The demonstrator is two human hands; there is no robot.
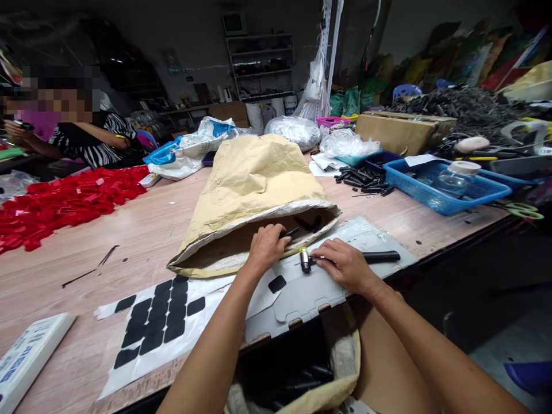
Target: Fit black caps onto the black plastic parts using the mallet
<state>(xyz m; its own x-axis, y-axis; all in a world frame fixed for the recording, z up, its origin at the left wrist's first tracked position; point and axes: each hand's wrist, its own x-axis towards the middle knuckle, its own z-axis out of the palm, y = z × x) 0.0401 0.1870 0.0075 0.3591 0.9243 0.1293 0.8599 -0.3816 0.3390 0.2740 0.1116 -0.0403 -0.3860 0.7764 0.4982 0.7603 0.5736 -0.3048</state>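
My left hand (266,248) rests at the mouth of a large tan paper sack (254,184) lying on its side, fingers curled on a small black part (290,233). My right hand (345,265) is closed on a long black handle-like tool (379,257) with a metal tip (305,260), holding it flat on a grey plastic sheet (302,293). A single black sticker (276,283) lies just below my left hand. A white backing sheet with several black stickers (159,319) lies to the left. More black parts (309,223) sit inside the sack mouth.
A pile of red pieces (60,204) covers the table's left. A person in a striped top (92,141) sits at the far left. Blue baskets (444,190), black parts (362,177), a cardboard box (403,131) and scissors (520,210) stand right. Another sack (302,379) hangs below the table edge.
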